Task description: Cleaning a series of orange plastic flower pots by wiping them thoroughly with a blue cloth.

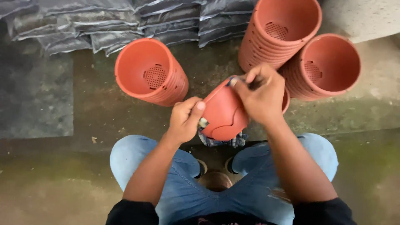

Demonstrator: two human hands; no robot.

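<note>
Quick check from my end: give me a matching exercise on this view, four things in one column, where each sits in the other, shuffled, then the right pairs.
Things:
1. single pot
2. lone pot stack
3. plastic bags
4. checked cloth

Places:
A. lying on the ground along the top of the view
B. on its side, left of the hands
C. under the held pot, above the knees
D. gripped between left hand and right hand

Pairs: 1-D, 2-B, 3-A, 4-C
</note>
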